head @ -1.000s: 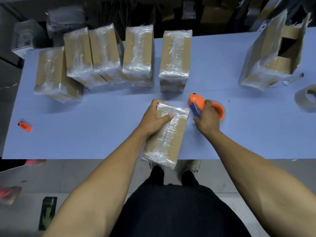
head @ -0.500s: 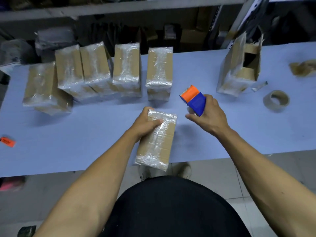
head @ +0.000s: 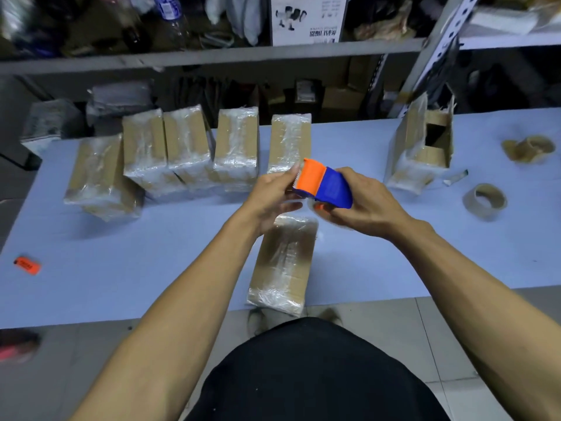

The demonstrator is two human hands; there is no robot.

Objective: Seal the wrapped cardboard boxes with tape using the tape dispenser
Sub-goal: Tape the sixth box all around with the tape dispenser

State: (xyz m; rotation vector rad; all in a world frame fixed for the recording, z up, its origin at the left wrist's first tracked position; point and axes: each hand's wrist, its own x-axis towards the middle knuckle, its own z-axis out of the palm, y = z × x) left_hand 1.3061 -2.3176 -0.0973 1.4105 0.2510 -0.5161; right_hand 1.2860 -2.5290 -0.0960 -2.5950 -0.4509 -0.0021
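Bare table point(head: 121, 268) lies open left of the near wrapped box point(head: 283, 262), with only a small orange item point(head: 27, 265) near the left edge. The far side is blocked by a row of wrapped boxes point(head: 188, 153). To the right, an opened box point(head: 422, 147) and tape roll point(head: 484, 200) flank a clear strip.

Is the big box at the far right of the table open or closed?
Open. The large box has a dark square gap in its side, with loose cardboard flaps sticking out around it; plastic wrap covers only its other faces.
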